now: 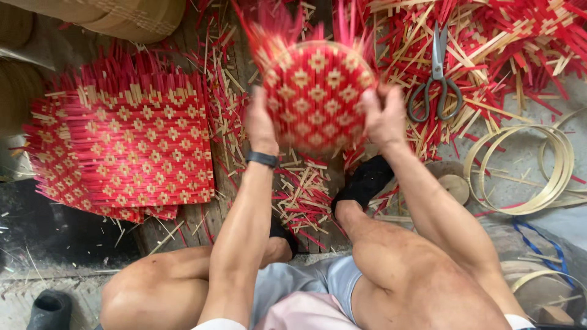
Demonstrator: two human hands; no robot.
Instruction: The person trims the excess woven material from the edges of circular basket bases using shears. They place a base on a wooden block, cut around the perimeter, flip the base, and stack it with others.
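Woven red basket [315,91], bottom facing up, loose strips pointing away, between both hands

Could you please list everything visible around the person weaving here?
Round woven bamboo basket: one, red and tan, held between both hands.
Flat woven bamboo mats: a stack, red and tan, left.
Loose bamboo strips: many, red and tan, scattered across the top and centre.
Metal scissors: one, grey, upper right.
Bent bamboo hoops: several, pale tan, right.
Black wristband: one, left wrist.
Left hand: gripping basket's left edge.
Right hand: gripping basket's right edge.
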